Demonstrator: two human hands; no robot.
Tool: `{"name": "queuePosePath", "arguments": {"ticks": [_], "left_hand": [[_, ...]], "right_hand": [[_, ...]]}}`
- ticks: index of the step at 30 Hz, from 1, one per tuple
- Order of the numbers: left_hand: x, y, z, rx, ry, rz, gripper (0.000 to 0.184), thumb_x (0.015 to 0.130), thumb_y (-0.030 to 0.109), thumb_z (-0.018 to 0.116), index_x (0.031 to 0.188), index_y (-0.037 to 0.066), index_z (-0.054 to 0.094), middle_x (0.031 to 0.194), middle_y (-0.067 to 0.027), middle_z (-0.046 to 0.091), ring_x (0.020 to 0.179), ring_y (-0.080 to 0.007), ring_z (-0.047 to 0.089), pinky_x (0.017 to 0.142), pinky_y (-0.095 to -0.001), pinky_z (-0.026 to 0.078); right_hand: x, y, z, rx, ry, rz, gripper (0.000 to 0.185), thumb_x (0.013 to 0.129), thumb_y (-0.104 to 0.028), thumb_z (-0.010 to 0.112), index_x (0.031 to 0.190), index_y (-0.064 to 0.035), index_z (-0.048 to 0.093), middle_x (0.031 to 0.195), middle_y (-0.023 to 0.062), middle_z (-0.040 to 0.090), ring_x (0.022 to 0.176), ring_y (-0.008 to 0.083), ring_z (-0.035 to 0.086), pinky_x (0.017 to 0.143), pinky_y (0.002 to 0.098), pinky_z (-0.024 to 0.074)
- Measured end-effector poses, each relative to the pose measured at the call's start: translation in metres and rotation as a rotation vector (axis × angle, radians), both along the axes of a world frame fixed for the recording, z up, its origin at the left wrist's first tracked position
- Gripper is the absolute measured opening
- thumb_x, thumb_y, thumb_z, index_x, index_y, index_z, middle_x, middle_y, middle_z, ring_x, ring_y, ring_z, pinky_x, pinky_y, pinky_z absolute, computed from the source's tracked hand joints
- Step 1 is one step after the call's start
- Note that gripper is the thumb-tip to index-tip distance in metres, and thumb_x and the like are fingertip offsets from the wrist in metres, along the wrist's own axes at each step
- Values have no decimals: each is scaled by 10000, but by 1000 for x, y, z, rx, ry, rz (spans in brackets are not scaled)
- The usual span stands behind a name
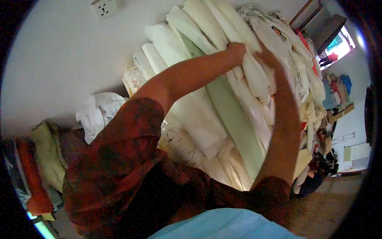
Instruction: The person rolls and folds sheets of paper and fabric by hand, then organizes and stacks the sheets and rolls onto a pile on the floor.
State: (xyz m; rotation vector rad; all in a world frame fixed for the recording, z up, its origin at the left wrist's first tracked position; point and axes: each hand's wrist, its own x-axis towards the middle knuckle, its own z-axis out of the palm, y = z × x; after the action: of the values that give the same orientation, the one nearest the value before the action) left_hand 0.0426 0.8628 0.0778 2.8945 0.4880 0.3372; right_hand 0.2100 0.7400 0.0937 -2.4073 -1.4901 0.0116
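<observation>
Both arms reach over a big stack of long white, cream and pale green rolls that look like fabric. My left hand (237, 52) is closed in a fist on a white piece of cloth (256, 77) that hangs below it. Close by on the right, my right hand (266, 57) touches the same white material, its fingers smeared and partly hidden. A pale green roll (234, 113) slants beneath my left forearm. More white rolls (161, 42) lie side by side to the left of it.
A white plastic bag (99, 113) and folded coloured fabrics (49, 147) are at the left. A wall socket (104, 8) sits above. Crumpled pale material (296, 51) is heaped at the right. A person in dark clothing (311, 182) is partly visible at the lower right.
</observation>
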Motion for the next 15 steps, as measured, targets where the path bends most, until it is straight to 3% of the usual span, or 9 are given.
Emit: {"name": "queuePosePath", "arguments": {"ticks": [2, 5, 7, 9, 10, 12, 13, 15], "left_hand": [[18, 0, -20, 81, 27, -15, 380, 739, 168, 720, 1087, 66, 609, 1096, -98, 650, 986, -235, 650, 780, -368, 538], [35, -3, -41, 165, 73, -19, 402, 704, 158, 746, 1079, 85, 618, 1109, -63, 654, 992, -208, 652, 778, -335, 543], [8, -19, -9, 154, 212, -21, 399, 730, 172, 728, 1096, 81, 597, 1144, -50, 635, 1015, -194, 633, 789, -345, 536], [-4, -19, -5, 71, 168, -45, 443, 750, 185, 714, 1149, 69, 561, 1177, -60, 611, 1046, -193, 609, 814, -356, 524], [-2, -9, -13, -14, 60, -69, 488, 757, 191, 708, 1194, 59, 535, 1193, -76, 597, 1065, -198, 595, 833, -363, 516], [-28, -27, 6, -846, -314, 54, 643, 769, 219, 705, 1324, 55, 426, 1235, -119, 554, 1133, -226, 545, 900, -370, 477], [-53, -50, 38, -1588, -578, 230, 756, 773, 241, 708, 1410, 61, 343, 1261, -147, 525, 1182, -248, 508, 946, -371, 448], [-80, -45, 44, -1194, -523, -20, 915, 775, 373, 727, 1491, 193, 186, 1339, -148, 479, 1285, -295, 393, 1068, -383, 314]], "right_hand": [[-24, -2, -51, 60, -1, 28, 720, 836, -305, 651, 1454, -143, 318, 1413, 170, 438, 1299, 346, 411, 1078, 436, 320], [-32, -5, -33, 233, 8, 120, 660, 854, -249, 635, 1435, -133, 344, 1382, 177, 470, 1278, 346, 443, 1066, 437, 344], [-29, -7, -31, 315, 0, 146, 621, 866, -212, 624, 1423, -126, 362, 1362, 181, 491, 1263, 346, 464, 1058, 438, 360], [0, 1, -46, 241, -11, -8, 613, 877, -264, 604, 1423, -128, 361, 1372, 189, 477, 1263, 355, 460, 1060, 444, 353], [15, 4, -53, 182, -17, -99, 610, 883, -290, 595, 1423, -129, 361, 1377, 193, 470, 1263, 359, 457, 1060, 447, 350], [26, 0, -55, 121, 21, -201, 609, 894, -341, 575, 1424, -131, 361, 1387, 202, 456, 1262, 368, 453, 1061, 452, 343], [-2, -8, -36, 96, 111, -284, 573, 913, -348, 557, 1405, -108, 389, 1379, 188, 473, 1236, 364, 487, 1047, 450, 365], [25, -17, -66, 118, 68, -190, 568, 910, -348, 545, 1398, -98, 397, 1381, 181, 471, 1242, 360, 479, 1053, 453, 354]]}}
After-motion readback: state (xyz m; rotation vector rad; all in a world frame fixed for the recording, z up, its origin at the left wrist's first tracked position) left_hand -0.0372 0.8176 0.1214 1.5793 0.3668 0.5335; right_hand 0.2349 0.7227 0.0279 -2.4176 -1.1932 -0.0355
